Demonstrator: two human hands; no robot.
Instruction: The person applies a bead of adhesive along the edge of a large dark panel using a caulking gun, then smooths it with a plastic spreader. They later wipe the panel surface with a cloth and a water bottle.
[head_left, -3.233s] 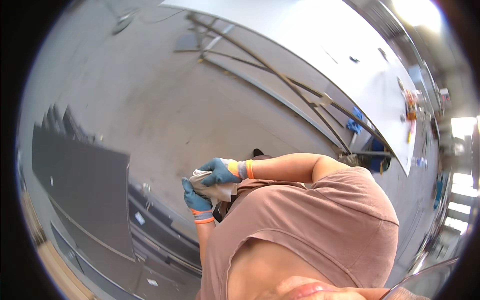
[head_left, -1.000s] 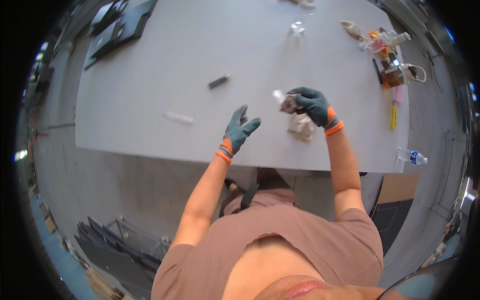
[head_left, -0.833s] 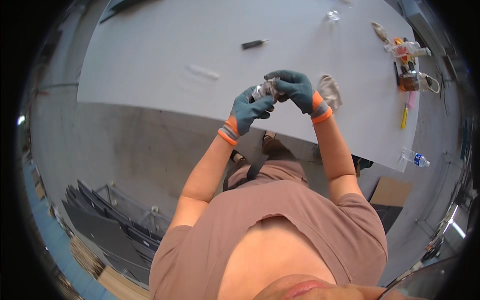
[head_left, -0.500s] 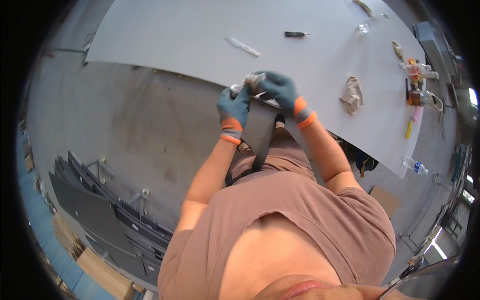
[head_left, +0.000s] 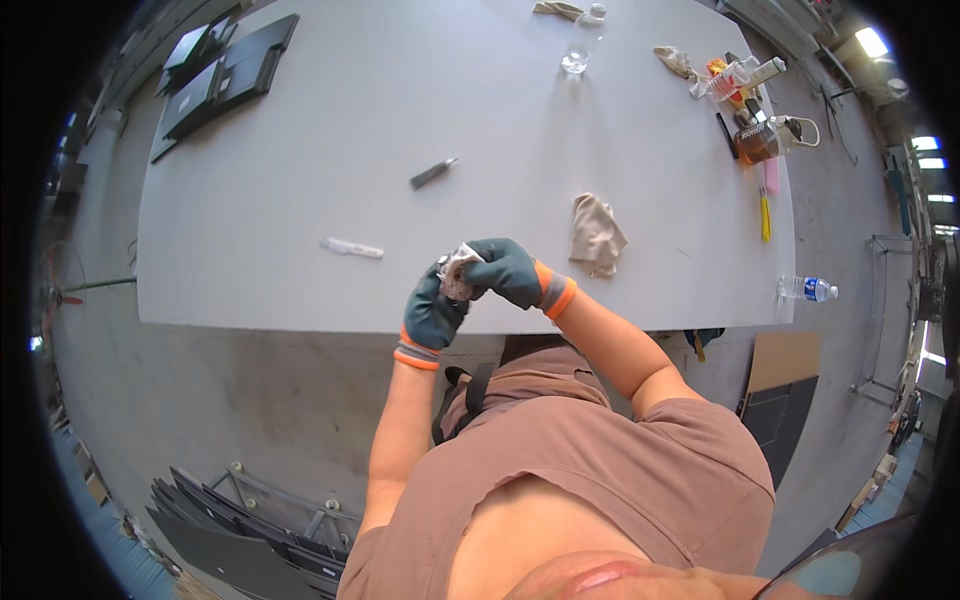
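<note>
Above the near edge of the white table, my two gloved hands meet around a crumpled whitish wad with dark smudges. Whether it is paper, cloth or film I cannot tell. My left hand is closed on its lower left side. From the right, my right hand grips it with curled fingers. Both gloves are dark teal with orange and grey cuffs. Left of my hands lies a slim white pen-like tool. Farther up is a small dark tube with a pointed tip. A beige cloth lies rumpled to the right.
Dark flat panels lie at the table's far left. A clear bottle is at the back. Along the right side are a jug of amber liquid, a yellow-handled tool and a water bottle. More panels lean at lower left.
The view has swung, so the tabletop sits lower and farther left. Both hands still hold the wad, which now looks more bunched between them.
</note>
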